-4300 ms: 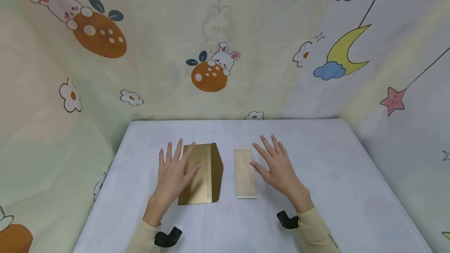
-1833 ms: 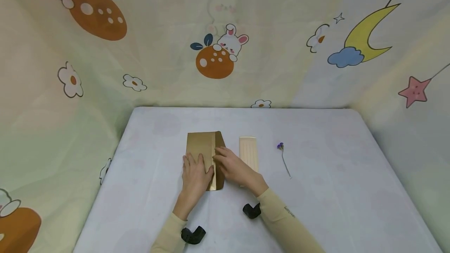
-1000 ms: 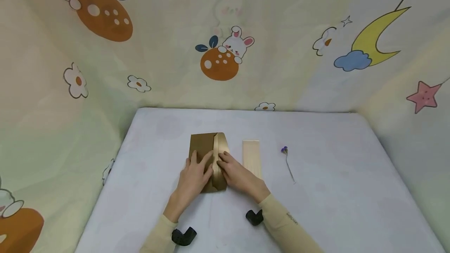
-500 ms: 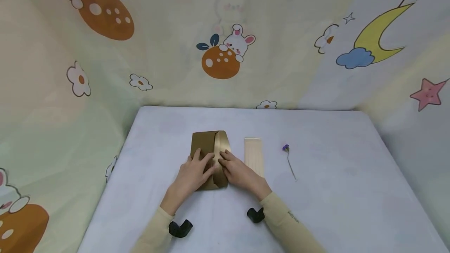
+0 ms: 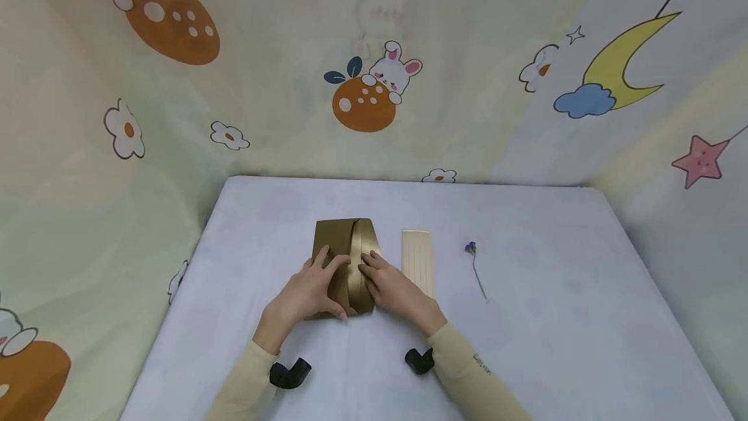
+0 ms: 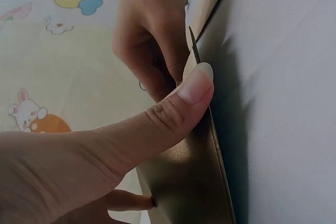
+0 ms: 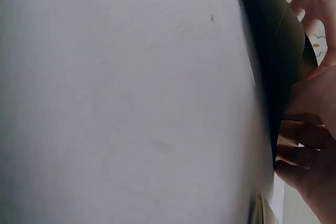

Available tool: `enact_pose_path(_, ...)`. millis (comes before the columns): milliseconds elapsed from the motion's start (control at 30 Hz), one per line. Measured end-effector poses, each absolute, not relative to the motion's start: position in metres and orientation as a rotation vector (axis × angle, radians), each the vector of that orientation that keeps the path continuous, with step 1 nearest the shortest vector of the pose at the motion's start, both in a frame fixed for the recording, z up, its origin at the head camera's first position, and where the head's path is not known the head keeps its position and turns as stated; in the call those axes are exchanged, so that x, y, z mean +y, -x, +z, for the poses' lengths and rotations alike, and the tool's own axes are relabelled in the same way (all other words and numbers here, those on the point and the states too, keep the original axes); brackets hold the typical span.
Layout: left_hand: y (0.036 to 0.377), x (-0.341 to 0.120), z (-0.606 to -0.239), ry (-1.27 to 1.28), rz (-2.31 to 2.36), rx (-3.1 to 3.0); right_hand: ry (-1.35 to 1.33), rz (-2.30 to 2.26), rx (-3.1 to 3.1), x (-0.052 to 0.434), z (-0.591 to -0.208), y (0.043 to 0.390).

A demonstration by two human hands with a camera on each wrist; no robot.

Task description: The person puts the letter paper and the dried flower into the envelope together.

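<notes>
White tabletop (image 5: 561, 323) | left hand (image 5: 302, 295), right hand (image 5: 398, 291) on gold envelope (image 5: 357, 288) | flower (image 5: 471, 249) apart

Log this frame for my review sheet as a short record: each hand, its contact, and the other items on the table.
Left hand: touches the gold envelope, thumb near its lower edge
Right hand: fingers at the envelope's flap
Beside right hand: pale slatted strip, partly hidden
Farther right: purple flower with thin stem
Surface: white-covered table

Left grip (image 6: 100, 156), thumb at brown envelope (image 6: 191, 192)
</notes>
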State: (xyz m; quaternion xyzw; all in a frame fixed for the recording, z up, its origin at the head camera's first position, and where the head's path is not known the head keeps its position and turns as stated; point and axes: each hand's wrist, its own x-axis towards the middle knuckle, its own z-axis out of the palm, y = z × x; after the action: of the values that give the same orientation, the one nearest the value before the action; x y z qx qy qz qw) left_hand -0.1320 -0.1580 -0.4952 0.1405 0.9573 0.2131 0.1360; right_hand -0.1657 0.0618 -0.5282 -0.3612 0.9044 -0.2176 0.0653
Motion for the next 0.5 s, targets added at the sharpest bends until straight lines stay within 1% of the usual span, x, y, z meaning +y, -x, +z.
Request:
enact_pose_path(233,0.1343,-0.1535,-0.4964,-0.423,0.614,2.798,1.061,-0.682,2.765,0.0641,-0.5278,0.1636)
enact_pose_path(500,0.13,-0.1504,-0.4984,-0.403,0.599,2.81,1.151,-0.633,2.805,0.0661,-0.5289,0.1608)
